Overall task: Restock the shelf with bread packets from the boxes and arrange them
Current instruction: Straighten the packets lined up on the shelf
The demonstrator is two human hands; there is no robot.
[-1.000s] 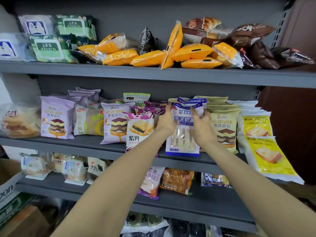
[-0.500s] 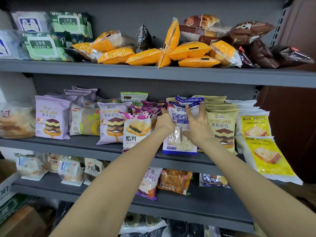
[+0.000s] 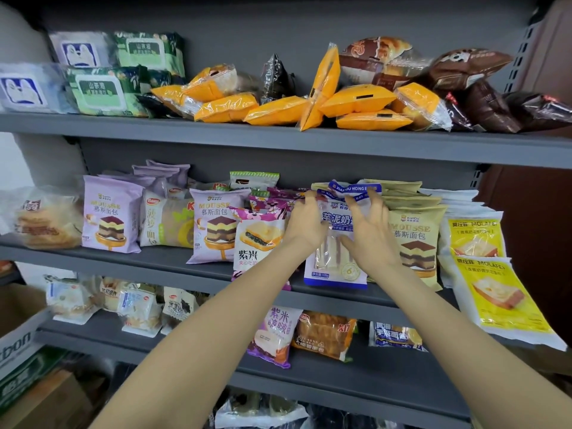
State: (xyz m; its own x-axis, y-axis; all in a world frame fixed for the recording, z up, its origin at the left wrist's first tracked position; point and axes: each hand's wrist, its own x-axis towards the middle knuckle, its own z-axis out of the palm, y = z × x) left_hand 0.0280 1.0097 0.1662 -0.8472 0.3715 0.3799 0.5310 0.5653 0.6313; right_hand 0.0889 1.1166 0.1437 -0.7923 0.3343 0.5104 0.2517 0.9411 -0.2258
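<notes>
Left hand [image 3: 305, 226] and right hand [image 3: 370, 233] flank blue-white bread packet [image 3: 335, 239] upright on middle shelf [image 3: 154, 258]; fingers spread, touching its face, not gripping. Packet likely light, soft, crinkly film, slippery; hold by side edges, avoid squeezing bread.

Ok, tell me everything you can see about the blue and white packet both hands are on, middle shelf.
The blue and white packet is a glossy plastic bag with a blue top band and bottom strip, blue Chinese lettering, and a clear window showing pale sliced bread. It stands upright at the front edge of the middle shelf, between a purple rice sandwich packet and a yellow mousse packet. The left hand and right hand touch its sides, fingers spread.
</notes>
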